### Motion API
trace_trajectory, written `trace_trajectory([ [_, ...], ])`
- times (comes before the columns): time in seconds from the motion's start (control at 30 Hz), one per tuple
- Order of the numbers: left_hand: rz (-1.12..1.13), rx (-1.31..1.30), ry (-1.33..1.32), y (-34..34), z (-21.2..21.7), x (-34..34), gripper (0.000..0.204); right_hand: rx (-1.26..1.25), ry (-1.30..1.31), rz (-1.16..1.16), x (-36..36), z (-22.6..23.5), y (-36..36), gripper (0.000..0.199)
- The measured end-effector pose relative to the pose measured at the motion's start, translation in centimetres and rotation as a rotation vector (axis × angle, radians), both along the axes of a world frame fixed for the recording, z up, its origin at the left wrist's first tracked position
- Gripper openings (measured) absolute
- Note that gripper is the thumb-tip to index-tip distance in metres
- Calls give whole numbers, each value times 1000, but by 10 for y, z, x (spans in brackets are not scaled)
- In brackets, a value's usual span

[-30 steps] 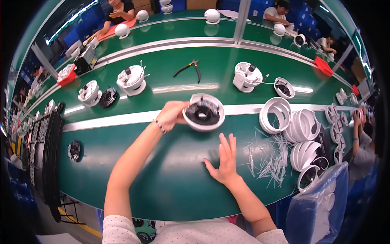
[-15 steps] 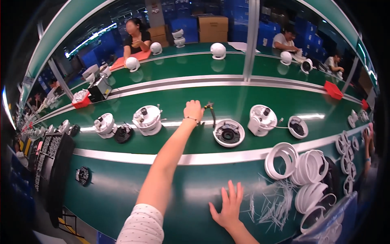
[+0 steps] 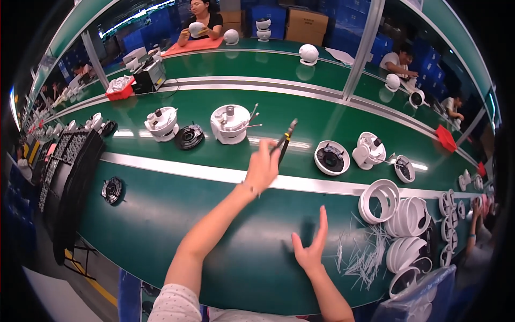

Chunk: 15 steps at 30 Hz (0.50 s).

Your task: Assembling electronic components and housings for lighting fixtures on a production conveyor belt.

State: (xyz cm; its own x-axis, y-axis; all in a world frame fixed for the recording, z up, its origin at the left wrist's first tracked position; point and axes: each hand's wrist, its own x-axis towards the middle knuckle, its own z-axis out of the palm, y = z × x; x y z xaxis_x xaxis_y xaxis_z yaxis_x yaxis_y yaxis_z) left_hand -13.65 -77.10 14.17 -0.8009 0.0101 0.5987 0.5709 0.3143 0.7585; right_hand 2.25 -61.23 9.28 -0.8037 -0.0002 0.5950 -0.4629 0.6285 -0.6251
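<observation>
My left hand (image 3: 263, 167) is closed round dark-handled pliers (image 3: 287, 138) with a yellow band, raised above the front edge of the green line. Their jaws point up and away from me. Over the near table hovers my right hand (image 3: 311, 249), thumb and fingers apart, holding nothing. Just beyond the pliers stands a white camera housing (image 3: 230, 124) with thin wires sticking out. To their right lies a round white cover (image 3: 331, 158) with a black inside. A second open housing (image 3: 369, 150) is wired to a smaller round part (image 3: 404, 169).
White rings (image 3: 379, 201) are piled at the right, beside scattered thin white strips (image 3: 365, 255). Another white housing (image 3: 161, 124) and a black disc (image 3: 189, 137) sit at the left. A black round part (image 3: 112, 190) lies on the near table (image 3: 161, 231). People work across the line.
My left hand has lifted the pliers off the line and drawn them nearer to me. The right hand's fingers have turned more upright. The whole view has shifted.
</observation>
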Motion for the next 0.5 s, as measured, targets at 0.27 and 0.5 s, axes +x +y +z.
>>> trace_trajectory([
  [0.27,-195,18,224,-30,1,146,32,-1135,-502,528,-24,39,-89,61],
  [0.5,-395,-255,28,-91,47,123,53,-863,-1037,456,-53,51,-77,37],
])
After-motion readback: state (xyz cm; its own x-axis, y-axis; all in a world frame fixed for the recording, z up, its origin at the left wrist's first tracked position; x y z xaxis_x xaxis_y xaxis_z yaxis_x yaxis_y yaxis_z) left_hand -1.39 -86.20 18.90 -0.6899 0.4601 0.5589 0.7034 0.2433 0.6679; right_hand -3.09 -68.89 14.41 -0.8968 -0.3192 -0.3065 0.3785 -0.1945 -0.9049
